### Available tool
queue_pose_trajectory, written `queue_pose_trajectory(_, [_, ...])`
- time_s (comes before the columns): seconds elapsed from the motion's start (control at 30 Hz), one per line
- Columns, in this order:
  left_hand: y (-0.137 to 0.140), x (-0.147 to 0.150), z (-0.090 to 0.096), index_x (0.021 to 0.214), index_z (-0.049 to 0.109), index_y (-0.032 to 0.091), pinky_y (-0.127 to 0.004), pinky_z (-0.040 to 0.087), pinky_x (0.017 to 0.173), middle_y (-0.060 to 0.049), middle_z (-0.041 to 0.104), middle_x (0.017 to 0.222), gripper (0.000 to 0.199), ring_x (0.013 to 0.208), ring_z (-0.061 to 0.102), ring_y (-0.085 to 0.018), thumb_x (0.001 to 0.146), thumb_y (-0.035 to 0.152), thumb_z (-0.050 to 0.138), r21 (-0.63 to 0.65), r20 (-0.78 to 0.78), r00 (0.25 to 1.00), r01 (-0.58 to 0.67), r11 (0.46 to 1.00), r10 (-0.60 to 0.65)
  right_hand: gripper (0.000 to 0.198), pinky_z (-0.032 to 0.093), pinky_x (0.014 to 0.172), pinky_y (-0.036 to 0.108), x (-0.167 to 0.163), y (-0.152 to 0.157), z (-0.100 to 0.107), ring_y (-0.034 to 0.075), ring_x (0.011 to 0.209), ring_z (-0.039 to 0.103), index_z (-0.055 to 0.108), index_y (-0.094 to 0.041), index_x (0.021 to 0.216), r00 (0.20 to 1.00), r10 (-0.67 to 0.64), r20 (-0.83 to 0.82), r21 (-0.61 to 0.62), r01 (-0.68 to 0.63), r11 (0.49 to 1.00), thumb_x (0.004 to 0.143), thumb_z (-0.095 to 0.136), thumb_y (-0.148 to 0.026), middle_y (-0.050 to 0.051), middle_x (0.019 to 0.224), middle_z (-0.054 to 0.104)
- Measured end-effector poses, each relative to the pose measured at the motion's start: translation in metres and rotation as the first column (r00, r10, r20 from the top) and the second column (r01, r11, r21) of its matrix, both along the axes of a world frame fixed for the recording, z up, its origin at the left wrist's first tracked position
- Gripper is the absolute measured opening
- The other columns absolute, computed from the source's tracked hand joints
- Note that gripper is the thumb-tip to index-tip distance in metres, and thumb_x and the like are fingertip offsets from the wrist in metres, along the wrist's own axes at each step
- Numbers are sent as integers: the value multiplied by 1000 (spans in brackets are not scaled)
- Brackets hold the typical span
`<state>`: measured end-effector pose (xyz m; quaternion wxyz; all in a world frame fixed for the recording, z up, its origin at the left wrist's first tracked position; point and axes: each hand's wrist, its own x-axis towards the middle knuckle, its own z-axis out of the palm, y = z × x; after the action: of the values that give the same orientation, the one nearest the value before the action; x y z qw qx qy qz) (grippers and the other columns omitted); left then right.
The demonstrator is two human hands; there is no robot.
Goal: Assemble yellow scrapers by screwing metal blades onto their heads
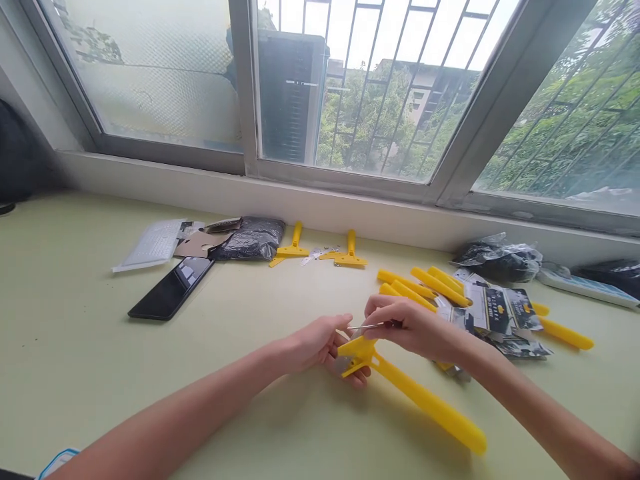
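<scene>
My left hand grips the yellow scraper by its head, my right hand pinches a slim metal tool, and a phone lies far left.

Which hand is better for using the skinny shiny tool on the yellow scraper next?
Probably the right hand: it pinches the thin metal tool near the yellow scraper. The left hand, partly beneath that scraper, looks better placed to steady it.

a black, glossy, rectangular phone lies far left of a long white-and-blue plastic strip, below grey metal-framed windows.
</scene>
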<state>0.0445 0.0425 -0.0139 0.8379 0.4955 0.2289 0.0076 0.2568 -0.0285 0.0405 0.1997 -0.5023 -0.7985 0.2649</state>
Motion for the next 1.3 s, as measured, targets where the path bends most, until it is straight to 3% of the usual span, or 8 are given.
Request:
queue_pose_trajectory(0.33, [-5,0,2,96,66,9,-46,54,91,-17,73,88,67,78,73,-29,85,73,51,14,10,1000,-17,1000,16,26,40,60,22,-10,12,8,10,68,52,78,-22,80,996,68,57,-91,-63,994,94,66,-40,0,82,58])
queue_pose_trajectory(0.47, [-8,0,8,104,65,9,-47,54,91,-15,74,87,64,75,73,-27,89,69,50,15,-12,999,-48,999,48,19,39,59,23,-13,8,5,10,68,50,79,-24,86,996,35,81,-61,-30,998,93,68,-37,-1,80,56])
queue_pose_trajectory(0.57, [-7,0,8,101,66,8,-46,55,90,-17,74,86,61,72,73,-26,91,66,48,33,-16,998,-62,998,63,24,35,58,26,-9,-6,-2,12,66,45,78,-25,96,991,-128,30,66,126,990,93,66,-45,-1,76,54])
queue_pose_trajectory(0.67, [-5,1,4,94,66,8,-45,56,88,-19,74,87,55,70,74,-26,87,61,55,33,-5,999,-45,998,46,35,30,56,28,-5,-26,-13,13,61,38,73,-22,95,916,-394,-82,148,402,904,91,64,-56,-3,67,47])
queue_pose_trajectory(0.73, [-4,0,3,92,65,9,-43,57,86,-19,75,88,45,70,74,-26,82,53,63,46,8,999,-37,998,37,41,28,56,28,-4,-38,-23,13,60,35,67,-21,92,830,-548,-105,90,557,826,90,63,-62,-5,64,40])
queue_pose_trajectory(0.8, [-4,-1,4,91,63,11,-41,58,83,-18,75,88,36,71,74,-26,78,44,70,58,26,999,-43,997,41,45,28,57,28,-6,-47,-33,13,62,36,62,-21,87,786,-610,-100,-29,611,791,92,57,-65,-5,66,38])
queue_pose_trajectory(0.93, [-4,-4,9,95,65,12,-39,58,84,-17,76,91,29,78,75,-26,79,35,71,64,46,999,-32,997,29,49,29,61,28,-9,-55,-43,13,68,38,57,-20,79,838,-526,-144,-194,497,845,96,49,-66,-4,71,44])
queue_pose_trajectory(1.3, [13,-11,8,129,65,11,-44,51,104,-18,72,116,43,110,70,-27,88,18,55,-41,196,967,173,984,-162,37,24,57,27,-8,-60,-47,12,65,33,70,-22,93,890,-441,-113,-190,417,889,90,64,-58,-5,69,38])
